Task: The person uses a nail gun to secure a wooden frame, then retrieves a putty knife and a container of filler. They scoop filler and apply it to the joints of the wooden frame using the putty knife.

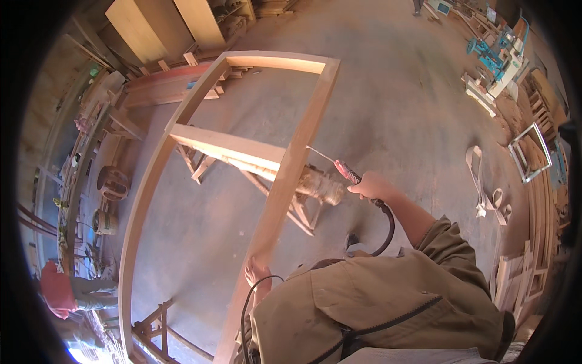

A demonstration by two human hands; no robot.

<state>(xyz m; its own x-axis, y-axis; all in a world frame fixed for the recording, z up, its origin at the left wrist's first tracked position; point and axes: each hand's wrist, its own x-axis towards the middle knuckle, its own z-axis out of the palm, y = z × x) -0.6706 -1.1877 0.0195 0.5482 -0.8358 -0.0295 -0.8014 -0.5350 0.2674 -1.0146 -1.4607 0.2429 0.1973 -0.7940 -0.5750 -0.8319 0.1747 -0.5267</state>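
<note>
A large pale wooden door frame (285,182) lies flat on wooden trestles, with a cross rail (227,145) joining its two long sides. My right hand (371,185) grips a red-handled air blow gun (345,171); its thin metal nozzle points at the joint of rail and right side piece. A black hose (388,229) runs from the gun back toward my body. My left hand (257,273) rests on the near part of the right side piece, fingers around its edge. I wear an olive jacket.
Wooden trestles (303,212) stand under the frame on a dusty concrete floor. Boards lean at the back (157,27). Teal machines (497,54) stand far right, timber offcuts (515,279) pile at right. Another person in a red cap (57,288) crouches at lower left.
</note>
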